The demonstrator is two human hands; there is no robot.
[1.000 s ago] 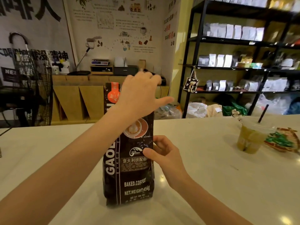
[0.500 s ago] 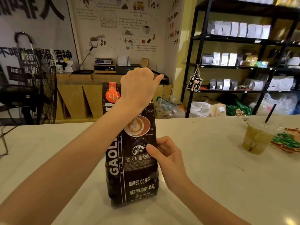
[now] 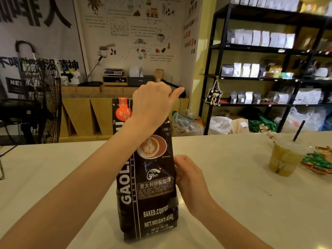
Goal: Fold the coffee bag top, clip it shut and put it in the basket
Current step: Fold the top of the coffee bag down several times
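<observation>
1. One coffee bag (image 3: 146,186) is standing upright on the white counter (image 3: 233,186), centre of view, its base toward 6 o'clock.
2. The left hand (image 3: 152,106) is sitting at the bag's 12 o'clock, curled over the right part of the top edge, thumb sticking out toward 3 o'clock. The fingers are hidden behind the bag, so whether they are pinching the top is something I cannot tell.
3. Change since a second ago: the same hand was lying flatter with fingers spread; now it is closing into a curl over the top. The bag has stayed upright in about the same spot.
4. The right hand (image 3: 190,178) is pressing flat against the bag's 3 o'clock side, fingers loosely apart, bracing rather than clamping. Half a second ago the thumb was lying over the front label; now it is off it.
5. Reading: the fold is just beginning; the orange top corner at 11 o'clock is standing unfolded.
6. Count: two hands, one bag, one iced drink (image 3: 284,157) with a straw at 3 o'clock, well apart. No clip and no basket are showing.
</observation>
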